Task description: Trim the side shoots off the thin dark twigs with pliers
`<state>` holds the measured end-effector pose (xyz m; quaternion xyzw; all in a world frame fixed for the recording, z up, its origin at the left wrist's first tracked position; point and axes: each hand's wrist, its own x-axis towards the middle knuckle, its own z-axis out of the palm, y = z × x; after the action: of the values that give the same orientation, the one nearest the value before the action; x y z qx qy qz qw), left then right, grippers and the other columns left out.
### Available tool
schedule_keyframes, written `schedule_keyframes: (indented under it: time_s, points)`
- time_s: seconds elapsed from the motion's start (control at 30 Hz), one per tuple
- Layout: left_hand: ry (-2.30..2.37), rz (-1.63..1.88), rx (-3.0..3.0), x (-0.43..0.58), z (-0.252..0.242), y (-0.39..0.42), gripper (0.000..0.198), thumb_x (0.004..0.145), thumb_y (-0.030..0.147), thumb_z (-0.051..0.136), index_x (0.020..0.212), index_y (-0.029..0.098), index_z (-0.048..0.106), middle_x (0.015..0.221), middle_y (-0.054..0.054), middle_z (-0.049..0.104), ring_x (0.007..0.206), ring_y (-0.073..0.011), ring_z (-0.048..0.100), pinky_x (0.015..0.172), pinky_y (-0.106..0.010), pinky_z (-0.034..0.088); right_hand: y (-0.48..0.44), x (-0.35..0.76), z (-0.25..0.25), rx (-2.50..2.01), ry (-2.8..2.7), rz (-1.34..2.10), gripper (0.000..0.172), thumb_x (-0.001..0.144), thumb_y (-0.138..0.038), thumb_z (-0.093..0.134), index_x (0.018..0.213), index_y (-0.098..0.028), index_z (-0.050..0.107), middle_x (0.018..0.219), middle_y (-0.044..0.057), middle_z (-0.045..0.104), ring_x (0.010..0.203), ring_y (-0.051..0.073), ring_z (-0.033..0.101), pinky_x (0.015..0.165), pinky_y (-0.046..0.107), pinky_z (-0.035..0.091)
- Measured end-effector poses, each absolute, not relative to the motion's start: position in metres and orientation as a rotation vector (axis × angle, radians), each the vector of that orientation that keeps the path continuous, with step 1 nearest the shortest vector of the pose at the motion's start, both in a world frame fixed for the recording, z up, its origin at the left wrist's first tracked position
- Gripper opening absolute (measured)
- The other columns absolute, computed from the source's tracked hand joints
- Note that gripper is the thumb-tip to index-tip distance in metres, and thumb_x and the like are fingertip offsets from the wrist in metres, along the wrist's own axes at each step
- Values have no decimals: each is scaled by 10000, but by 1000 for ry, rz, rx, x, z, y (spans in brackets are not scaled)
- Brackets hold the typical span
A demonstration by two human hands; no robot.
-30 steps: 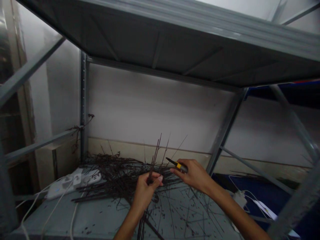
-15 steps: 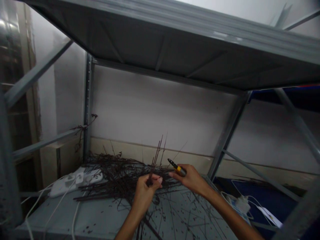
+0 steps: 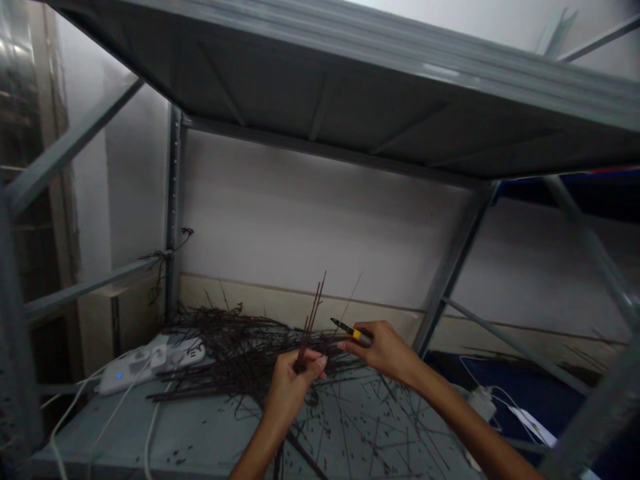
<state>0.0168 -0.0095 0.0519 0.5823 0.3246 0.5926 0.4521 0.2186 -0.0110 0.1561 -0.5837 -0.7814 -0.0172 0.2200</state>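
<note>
My left hand is closed around a few thin dark twigs, which stand up out of the fist. To its right, my right hand is wrapped round small pliers with a dark pointed nose and a yellow band on the grip. The nose points left, towards the upright twigs, apart from the left hand. One very thin twig rises behind the pliers; whether the right fingers hold it I cannot tell. Behind both hands a tangled heap of dark twigs lies on the grey shelf.
A white power strip with plugs and cables lies at the left. Short twig cuttings are scattered over the shelf's right part. Metal posts and an upper shelf frame the space. White adapters lie at the right.
My right hand has shifted slightly with the pliers, whose nose now points more to the left. A thin twig beside the left hand's bundle no longer shows. The left hand has hardly moved.
</note>
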Motion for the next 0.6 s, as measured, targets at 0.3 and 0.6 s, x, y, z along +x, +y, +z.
schedule_keyframes:
  time_s: [0.3,0.6]
  points:
    - [776,1446,1419,18,55,-10,261,816,402,727,737,158,768,624,-37,712,678,-203,615,685,-283,418,-2,215,144,-1729,-2014,61,486,841,-618,597,672,-170,682,569,13,556,598,175,523,590,296,352]
    - [784,1427,1422,17,53,-8,282,838,387,692,692,155,762,578,-26,677,631,-185,591,650,-271,399,-24,221,155,-1490,-2068,778,471,800,-641,673,851,-174,635,696,-15,574,582,145,549,508,238,424]
